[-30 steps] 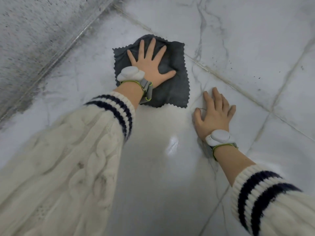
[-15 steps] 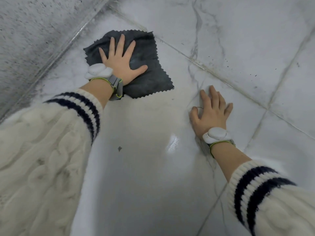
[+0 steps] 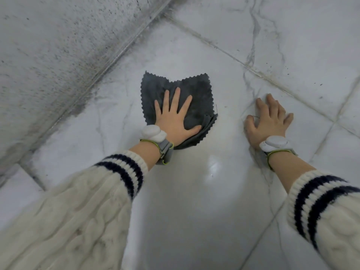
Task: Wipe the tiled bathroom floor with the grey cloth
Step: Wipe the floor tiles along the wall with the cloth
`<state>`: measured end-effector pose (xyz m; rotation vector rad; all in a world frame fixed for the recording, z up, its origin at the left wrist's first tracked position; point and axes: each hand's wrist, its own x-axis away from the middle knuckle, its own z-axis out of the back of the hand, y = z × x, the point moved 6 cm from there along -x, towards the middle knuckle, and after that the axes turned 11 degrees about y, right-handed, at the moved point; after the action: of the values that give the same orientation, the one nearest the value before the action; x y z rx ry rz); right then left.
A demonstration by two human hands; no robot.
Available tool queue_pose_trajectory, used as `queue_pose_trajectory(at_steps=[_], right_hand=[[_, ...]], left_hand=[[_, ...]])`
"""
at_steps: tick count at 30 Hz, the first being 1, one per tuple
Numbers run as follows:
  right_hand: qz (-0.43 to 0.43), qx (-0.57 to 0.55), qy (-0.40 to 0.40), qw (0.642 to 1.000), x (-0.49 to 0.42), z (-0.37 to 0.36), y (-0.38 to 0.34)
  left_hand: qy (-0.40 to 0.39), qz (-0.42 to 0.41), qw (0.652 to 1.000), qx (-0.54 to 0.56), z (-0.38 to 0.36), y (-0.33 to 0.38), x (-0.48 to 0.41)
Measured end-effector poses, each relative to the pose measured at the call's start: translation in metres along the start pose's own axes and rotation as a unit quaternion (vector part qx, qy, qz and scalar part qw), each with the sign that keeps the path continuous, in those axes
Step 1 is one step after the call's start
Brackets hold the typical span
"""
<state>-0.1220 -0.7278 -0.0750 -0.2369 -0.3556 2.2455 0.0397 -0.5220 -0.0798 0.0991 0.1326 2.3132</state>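
Note:
The dark grey cloth (image 3: 196, 90) with zigzag edges lies on the white marble-look floor tile (image 3: 194, 201), its near right corner folded over. My left hand (image 3: 175, 117) presses flat on the cloth, fingers spread, thumb on the folded corner. My right hand (image 3: 268, 117) rests palm down on the bare tile to the right of the cloth, fingers slightly apart, holding nothing. Both wrists carry white trackers, and both arms are in cream knitted sleeves with dark stripes.
A speckled, grimy grey wall surface (image 3: 48, 55) runs along the left and meets the floor in a dirty seam. A grout line (image 3: 253, 69) crosses diagonally beyond the hands, with dark specks on the tile past it. A light reflection shines on the near tile.
My left hand has slid the cloth from near the wall seam back towards the right and nearer to me, and the cloth's right corner has folded. My right hand stayed planted.

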Motion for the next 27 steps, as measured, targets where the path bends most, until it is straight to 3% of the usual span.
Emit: queue_pose_trajectory(at_steps=[9, 16, 23, 27], right_hand=[[-0.012, 0.057, -0.136, 0.989, -0.008, 0.013, -0.008], [0.081, -0.111, -0.089, 0.987, 0.137, 0.008, -0.133], [0.078, -0.101, -0.098, 0.987, 0.224, -0.010, -0.163], [0.056, -0.144, -0.098, 0.983, 0.236, -0.009, -0.165]], left_hand=[[-0.009, -0.022, 1.000, 0.011, -0.008, 0.026, 0.105], [-0.008, -0.016, 0.999, 0.045, -0.005, 0.034, 0.186], [-0.052, 0.023, 0.997, 0.043, -0.008, 0.026, 0.256], [-0.028, 0.026, 0.991, 0.126, 0.008, 0.018, 0.259]])
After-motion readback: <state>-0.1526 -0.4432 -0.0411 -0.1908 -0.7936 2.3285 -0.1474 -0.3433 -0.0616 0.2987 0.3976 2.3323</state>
